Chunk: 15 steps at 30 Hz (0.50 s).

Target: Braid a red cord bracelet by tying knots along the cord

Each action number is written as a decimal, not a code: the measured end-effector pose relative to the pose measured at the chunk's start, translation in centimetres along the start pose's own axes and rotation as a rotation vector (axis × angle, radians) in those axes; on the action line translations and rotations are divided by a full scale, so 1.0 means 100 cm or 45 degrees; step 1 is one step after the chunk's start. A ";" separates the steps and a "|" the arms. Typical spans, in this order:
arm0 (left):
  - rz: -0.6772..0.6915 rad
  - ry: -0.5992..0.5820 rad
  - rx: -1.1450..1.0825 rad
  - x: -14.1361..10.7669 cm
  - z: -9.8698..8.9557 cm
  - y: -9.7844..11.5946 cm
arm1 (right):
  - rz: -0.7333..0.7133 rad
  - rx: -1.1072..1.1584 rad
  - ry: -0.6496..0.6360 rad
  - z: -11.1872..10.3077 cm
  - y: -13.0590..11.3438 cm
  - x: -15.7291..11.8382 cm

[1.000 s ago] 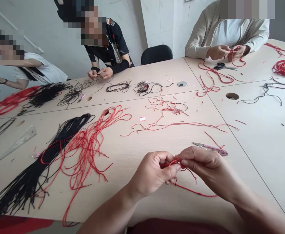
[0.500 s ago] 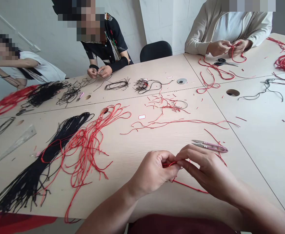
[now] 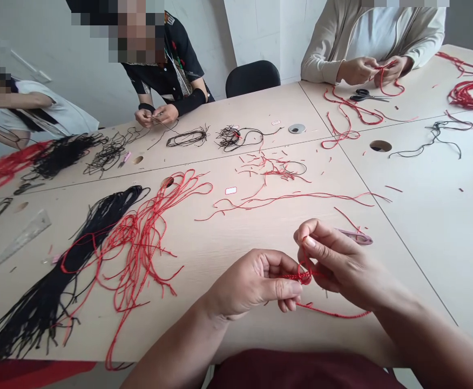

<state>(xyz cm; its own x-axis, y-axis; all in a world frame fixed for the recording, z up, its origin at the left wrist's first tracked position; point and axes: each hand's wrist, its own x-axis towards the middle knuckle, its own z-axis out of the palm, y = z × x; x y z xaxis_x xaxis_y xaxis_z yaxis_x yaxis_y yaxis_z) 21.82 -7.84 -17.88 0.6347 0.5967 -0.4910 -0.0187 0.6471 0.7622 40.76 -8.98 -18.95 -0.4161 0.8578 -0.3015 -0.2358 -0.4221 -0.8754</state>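
The left hand [image 3: 252,283] and right hand [image 3: 337,265] pinch a knotted red cord [image 3: 303,276].
Each holds it between thumb and fingers; pink-handled thread snips [image 3: 356,236] lie just beyond the right hand on the pale table [image 3: 236,237].

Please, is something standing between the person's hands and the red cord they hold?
Nothing visible does: the left hand and right hand are both on the red cord. The pink-handled thread snips lie beyond the right hand, out of the way.
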 end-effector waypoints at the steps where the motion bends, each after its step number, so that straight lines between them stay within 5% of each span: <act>1: -0.004 0.007 -0.001 0.000 0.000 0.000 | 0.020 0.058 -0.008 0.000 -0.001 -0.001; 15: -0.007 -0.121 0.178 -0.008 0.009 0.001 | 0.022 0.413 -0.047 0.010 -0.007 0.002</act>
<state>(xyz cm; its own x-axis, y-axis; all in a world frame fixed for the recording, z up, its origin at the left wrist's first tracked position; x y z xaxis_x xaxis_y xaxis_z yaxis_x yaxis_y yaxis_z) 22.03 -8.73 -17.02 0.7046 0.5417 -0.4583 0.0883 0.5739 0.8141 39.99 -8.81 -18.05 -0.4530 0.8409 -0.2961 -0.4934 -0.5131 -0.7023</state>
